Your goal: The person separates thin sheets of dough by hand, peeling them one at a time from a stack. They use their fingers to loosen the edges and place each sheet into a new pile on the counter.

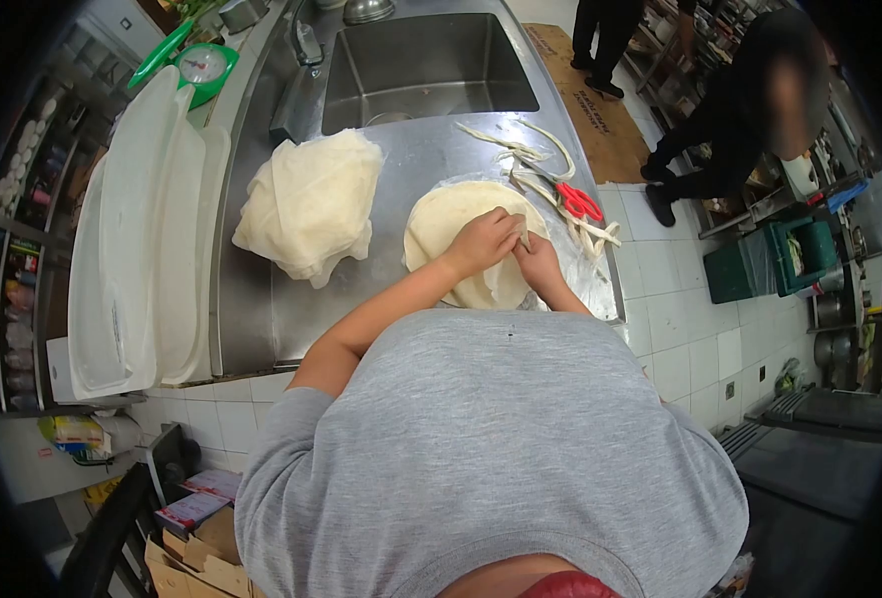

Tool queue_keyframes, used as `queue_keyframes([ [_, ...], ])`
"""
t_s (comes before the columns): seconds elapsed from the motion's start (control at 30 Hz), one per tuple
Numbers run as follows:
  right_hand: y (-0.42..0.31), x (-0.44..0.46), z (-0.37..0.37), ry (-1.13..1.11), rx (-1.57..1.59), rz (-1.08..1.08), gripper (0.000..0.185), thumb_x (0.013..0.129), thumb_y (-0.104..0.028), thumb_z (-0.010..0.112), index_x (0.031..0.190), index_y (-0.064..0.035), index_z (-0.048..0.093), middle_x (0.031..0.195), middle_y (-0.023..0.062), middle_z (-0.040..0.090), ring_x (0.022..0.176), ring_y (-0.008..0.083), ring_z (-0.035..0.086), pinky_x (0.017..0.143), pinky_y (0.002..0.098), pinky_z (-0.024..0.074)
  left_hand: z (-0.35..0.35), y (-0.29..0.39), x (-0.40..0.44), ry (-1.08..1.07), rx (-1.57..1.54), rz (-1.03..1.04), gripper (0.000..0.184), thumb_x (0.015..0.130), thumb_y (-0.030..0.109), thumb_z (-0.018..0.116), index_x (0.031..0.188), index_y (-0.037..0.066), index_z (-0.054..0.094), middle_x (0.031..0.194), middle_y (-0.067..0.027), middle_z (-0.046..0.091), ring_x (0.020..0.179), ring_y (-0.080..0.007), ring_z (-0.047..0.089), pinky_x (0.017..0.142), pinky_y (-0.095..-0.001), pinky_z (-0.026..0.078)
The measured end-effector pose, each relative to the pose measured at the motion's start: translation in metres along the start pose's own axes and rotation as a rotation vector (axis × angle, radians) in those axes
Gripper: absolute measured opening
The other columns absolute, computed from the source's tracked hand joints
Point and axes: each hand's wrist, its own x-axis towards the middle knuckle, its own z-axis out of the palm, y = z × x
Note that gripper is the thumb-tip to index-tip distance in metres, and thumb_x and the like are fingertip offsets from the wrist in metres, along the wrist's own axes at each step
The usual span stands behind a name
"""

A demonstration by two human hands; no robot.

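A stack of thin, round, cream-coloured pastry sheets point(426, 221) lies on the steel counter in front of me. Over its right side my left hand point(488, 241) pinches the edge of a pastry sheet, fingers curled. My right hand point(538, 265) is close beside it, also closed on the lifted edge of the sheet. A folded flap of sheet hangs below the hands. Scissors with red handles point(578, 202) lie to the right of the stack, among trimmed pastry strips point(521, 151). Left of the stack sits a bigger heap of folded pastry sheets point(306, 204).
A steel sink point(431, 70) is set beyond the counter point(401, 159). Long white plastic trays point(127, 249) lean along the left, near a green kitchen scale point(204, 66). Two people stand at the far right. Flattened cardboard point(590, 110) and a green bin point(760, 261) are on the floor.
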Motion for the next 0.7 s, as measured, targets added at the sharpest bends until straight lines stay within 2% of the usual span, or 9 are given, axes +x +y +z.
queue_keyframes([
  [0.17,0.009,0.002,-0.004,0.012,-0.085,0.03,0.022,0.087,-0.017,0.057,0.097,0.0017,0.062,0.071,0.0115,0.064,0.065,0.0174,0.057,0.063,0.0334,0.045,0.006,-0.016,-0.001,0.107,-0.102,-0.271,0.015,0.084,0.013,0.059,0.089,0.001,0.063,0.082,-0.0143,0.058,0.075,-0.0306,0.058,0.066,-0.0362,0.047],
  [0.27,0.022,0.01,-0.007,-0.064,-0.138,0.141,0.028,0.085,-0.021,0.058,0.102,-0.0003,0.062,0.082,0.0225,0.064,0.075,0.0337,0.063,0.067,0.0398,0.0467,0.01,-0.019,-0.004,0.174,-0.189,-0.353,0.013,0.083,0.012,0.06,0.087,0.0,0.064,0.079,-0.0145,0.059,0.072,-0.0292,0.058,0.065,-0.0348,0.046],
  [0.37,-0.023,0.001,-0.014,0.05,-0.184,0.031,0.029,0.083,-0.017,0.059,0.107,0.0005,0.062,0.087,0.0212,0.065,0.075,0.0293,0.064,0.068,0.0367,0.0476,0.009,-0.01,-0.007,0.156,-0.262,-0.305,0.012,0.083,0.011,0.06,0.086,-0.001,0.063,0.078,-0.0143,0.059,0.069,-0.0278,0.057,0.064,-0.034,0.046],
  [0.43,0.001,0.013,-0.012,0.079,-0.044,-0.086,0.03,0.083,-0.014,0.059,0.109,0.0017,0.061,0.089,0.0188,0.066,0.075,0.0248,0.063,0.069,0.0337,0.0479,0.008,-0.007,-0.008,0.181,-0.273,-0.278,0.012,0.083,0.01,0.061,0.086,-0.001,0.063,0.077,-0.0138,0.059,0.068,-0.0269,0.057,0.063,-0.0339,0.045],
  [0.47,0.015,0.019,-0.012,0.093,0.027,-0.145,0.031,0.082,-0.012,0.06,0.11,0.0023,0.061,0.09,0.0175,0.067,0.075,0.0226,0.063,0.069,0.0322,0.0481,0.006,-0.009,-0.009,0.214,-0.269,-0.331,0.012,0.083,0.01,0.061,0.086,-0.001,0.063,0.077,-0.0135,0.06,0.068,-0.0264,0.057,0.063,-0.0333,0.045],
  [0.5,0.013,0.019,-0.017,0.024,0.161,0.058,0.031,0.083,-0.01,0.058,0.111,0.0035,0.061,0.091,0.0132,0.067,0.075,0.0169,0.062,0.07,0.0274,0.0477,0.003,-0.015,-0.011,0.247,-0.265,-0.383,0.012,0.083,0.01,0.061,0.086,-0.001,0.063,0.077,-0.0132,0.06,0.068,-0.0259,0.057,0.063,-0.0327,0.046],
  [0.6,0.004,0.014,-0.022,-0.024,0.267,0.19,0.03,0.084,-0.005,0.055,0.112,0.0046,0.059,0.092,0.0064,0.066,0.077,0.0102,0.059,0.072,0.0231,0.0463,-0.001,-0.031,-0.017,0.256,-0.26,-0.497,0.014,0.083,0.013,0.063,0.088,0.0,0.064,0.078,-0.0107,0.062,0.069,-0.0214,0.058,0.065,-0.0294,0.047],
  [0.67,-0.002,0.012,-0.022,-0.111,0.286,0.151,0.027,0.085,-0.004,0.053,0.11,0.0041,0.06,0.09,0.0045,0.065,0.077,0.0092,0.058,0.071,0.0229,0.0457,-0.005,-0.022,-0.018,0.173,-0.344,-0.643,0.016,0.083,0.015,0.064,0.089,0.0,0.065,0.079,-0.0096,0.063,0.069,-0.0195,0.058,0.067,-0.0284,0.047],
  [0.7,-0.006,0.011,-0.022,-0.156,0.295,0.131,0.025,0.086,-0.004,0.052,0.108,0.0038,0.061,0.089,0.0036,0.065,0.076,0.0087,0.057,0.071,0.0227,0.0454,-0.004,-0.017,-0.017,0.183,-0.416,-0.608,0.017,0.083,0.015,0.066,0.09,0.0,0.065,0.08,-0.0083,0.063,0.07,-0.0168,0.057,0.067,-0.027,0.046],
])
